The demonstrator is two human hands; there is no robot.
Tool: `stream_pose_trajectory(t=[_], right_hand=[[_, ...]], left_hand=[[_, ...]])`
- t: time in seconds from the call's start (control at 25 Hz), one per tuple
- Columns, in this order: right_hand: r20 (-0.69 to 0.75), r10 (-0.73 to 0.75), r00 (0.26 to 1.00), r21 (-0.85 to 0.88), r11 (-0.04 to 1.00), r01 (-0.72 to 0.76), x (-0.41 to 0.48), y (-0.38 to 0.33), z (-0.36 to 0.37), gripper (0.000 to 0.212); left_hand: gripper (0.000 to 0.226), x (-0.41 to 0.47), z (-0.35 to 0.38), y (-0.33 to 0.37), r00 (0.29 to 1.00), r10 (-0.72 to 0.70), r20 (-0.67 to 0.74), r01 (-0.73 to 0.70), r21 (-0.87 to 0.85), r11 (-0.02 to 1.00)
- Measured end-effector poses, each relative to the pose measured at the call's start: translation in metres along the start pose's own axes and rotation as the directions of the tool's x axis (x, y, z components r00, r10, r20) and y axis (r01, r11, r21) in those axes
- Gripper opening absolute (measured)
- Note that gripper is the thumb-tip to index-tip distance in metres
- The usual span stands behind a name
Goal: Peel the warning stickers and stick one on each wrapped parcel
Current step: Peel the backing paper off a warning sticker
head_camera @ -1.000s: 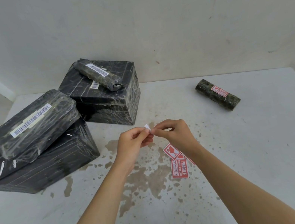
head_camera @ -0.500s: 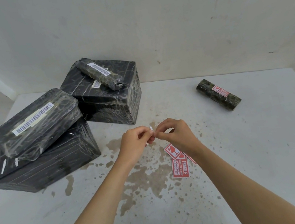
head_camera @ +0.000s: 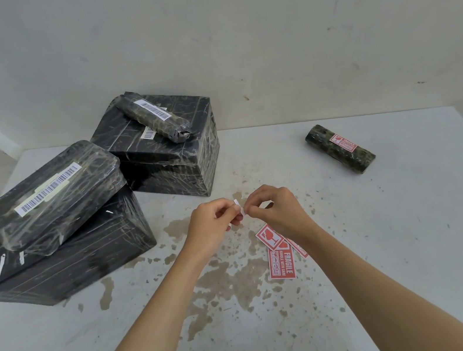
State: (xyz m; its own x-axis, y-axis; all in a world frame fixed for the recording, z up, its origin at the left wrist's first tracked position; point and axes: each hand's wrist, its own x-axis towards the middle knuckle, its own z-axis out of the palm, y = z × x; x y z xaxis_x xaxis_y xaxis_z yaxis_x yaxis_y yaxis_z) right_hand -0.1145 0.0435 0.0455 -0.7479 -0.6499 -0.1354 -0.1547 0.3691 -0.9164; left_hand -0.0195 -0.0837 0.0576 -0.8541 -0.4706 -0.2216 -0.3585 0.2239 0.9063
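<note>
Over the middle of the desk (head_camera: 390, 240) the left hand (head_camera: 212, 225) and right hand (head_camera: 280, 213) each pinch an end of one small sticker (head_camera: 239, 207), seemingly to part it from its backing, spare FRAGILE stickers (head_camera: 281, 262) lying handy just beneath, unlabelled wrapped parcels (head_camera: 53, 262) waiting toward the far left corner.

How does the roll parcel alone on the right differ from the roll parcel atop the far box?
Label: the right roll parcel carries a red fragile sticker; the roll parcel on the box shows only a white barcode label.
Support: the right one lies directly on the table, apart from the others; the other rests on the far box.
Shared: both are dark, film-wrapped and lie on their sides.
</note>
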Motion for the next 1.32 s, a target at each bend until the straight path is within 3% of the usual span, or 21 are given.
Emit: stream_pose_trajectory(t=[0.4,0.6,0.76,0.92,1.04,1.32], right_hand=[[-0.03,0.086,0.996,0.019,0.996,-0.085,0.005,0.004,0.009,0.011],[-0.223,0.354,0.908,0.034,0.934,-0.355,0.02,0.021,0.02,0.019],[-0.233,0.404,0.885,-0.052,0.903,-0.426,0.031,0.03,0.028,0.019],[-0.204,0.338,0.919,-0.2,0.904,-0.377,0.035,0.029,0.036,0.015],[-0.226,0.267,0.937,-0.217,0.924,-0.315,0.034,0.027,0.034,0.01],[-0.109,0.24,0.965,-0.319,0.911,-0.262,0.025,0.032,0.03,0.024]], left_hand=[[0.015,-0.005,-0.005,-0.01,0.992,-0.12,0.035,0.124,-0.16,0.979],[0.017,-0.005,-0.02,-0.029,0.969,-0.222,-0.11,0.212,-0.095,0.973],[0.017,-0.004,-0.038,-0.042,0.948,-0.231,-0.219,0.235,-0.009,0.972],[0.014,-0.006,-0.041,-0.044,0.964,-0.118,-0.238,0.149,0.117,0.982],[0.016,-0.007,-0.039,-0.041,0.97,0.02,-0.243,0.044,0.256,0.966],[0.012,-0.014,-0.036,-0.027,0.953,0.151,-0.264,-0.062,0.316,0.947]])
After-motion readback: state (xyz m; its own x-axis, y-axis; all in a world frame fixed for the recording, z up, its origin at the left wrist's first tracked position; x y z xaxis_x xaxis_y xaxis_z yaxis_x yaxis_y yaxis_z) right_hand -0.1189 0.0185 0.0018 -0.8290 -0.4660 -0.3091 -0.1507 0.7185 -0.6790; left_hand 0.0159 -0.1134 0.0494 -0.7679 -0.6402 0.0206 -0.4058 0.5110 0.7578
